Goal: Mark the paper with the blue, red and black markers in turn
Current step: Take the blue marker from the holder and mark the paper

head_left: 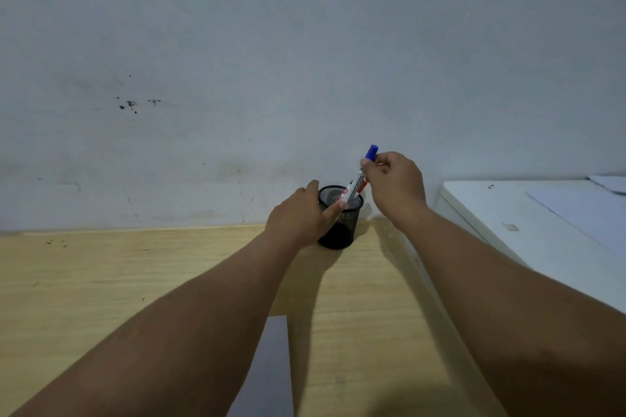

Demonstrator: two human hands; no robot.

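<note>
1. Blue marker [359, 177]: pinched near its blue cap by the fingertips of the right hand [394, 184]. Body tilted, cap up and toward the right, lower end down inside the black mesh pen cup [339, 218].
2. Right hand: closed around the upper barrel of the blue marker, thumb and fingers meeting just under the cap. It sits above and to the right of the cup rim, clear of the rim.
3. Left hand [301, 213]: wrapped around the left side of the pen cup, thumb [333, 209] across the near wall of the mesh, fingers behind. Closed on the cup, in contact.
4. Red marker [362, 184]: only a red bit shows just behind the blue marker's barrel, inside the cup. Black marker not made out.
5. Pen cup: upright on the desk [135, 281], at the far edge, close to the wall [305, 61] and near the desk's right edge.
6. Paper [267, 372]: a grey sheet flat on the desk at the near edge, between the two forearms, well apart from the cup.
7. White unit [508, 213] stands beside the desk's right edge, with loose sheets on top.
</note>
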